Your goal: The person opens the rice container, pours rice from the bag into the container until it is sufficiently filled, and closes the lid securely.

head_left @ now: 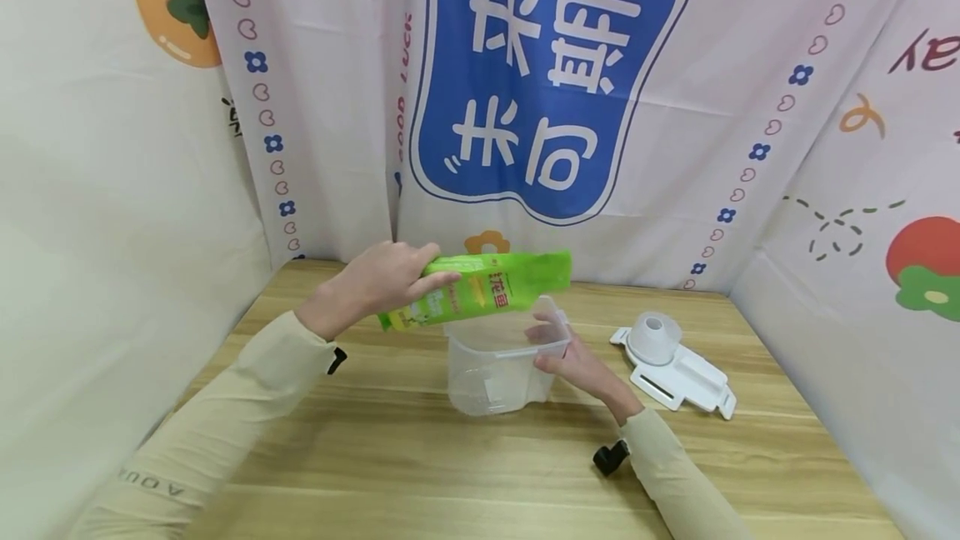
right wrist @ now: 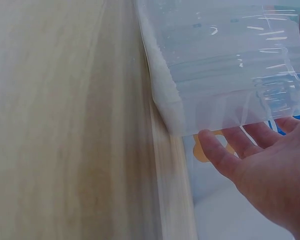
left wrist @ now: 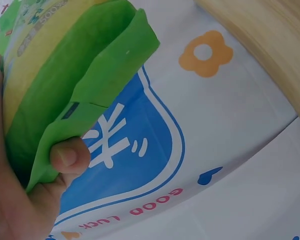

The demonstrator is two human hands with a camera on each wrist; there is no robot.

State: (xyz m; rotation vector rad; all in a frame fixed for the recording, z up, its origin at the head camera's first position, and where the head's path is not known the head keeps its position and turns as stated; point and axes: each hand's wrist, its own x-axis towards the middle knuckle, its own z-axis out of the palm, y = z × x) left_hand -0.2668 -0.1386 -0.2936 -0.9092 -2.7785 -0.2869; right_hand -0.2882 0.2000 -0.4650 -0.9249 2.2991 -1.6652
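My left hand [head_left: 390, 277] grips a green and yellow bag [head_left: 495, 283] printed with Chinese characters. The bag is tilted nearly level, its far end over a clear plastic container [head_left: 487, 377]. In the left wrist view the thumb presses the folded green end of the bag [left wrist: 90, 85]. My right hand [head_left: 573, 361] holds the container's right side, fingers and thumb around its wall. White grains [right wrist: 162, 80] lie along the container's bottom in the right wrist view. The bag's mouth is too unclear to tell whether anything is pouring.
A white plastic lid [head_left: 693, 377] lies on the wooden table [head_left: 360, 457] to the right, with a translucent cup-like piece [head_left: 654, 338] on it. A printed cloth [head_left: 330, 65] hangs behind the table, with more cloth along both sides.
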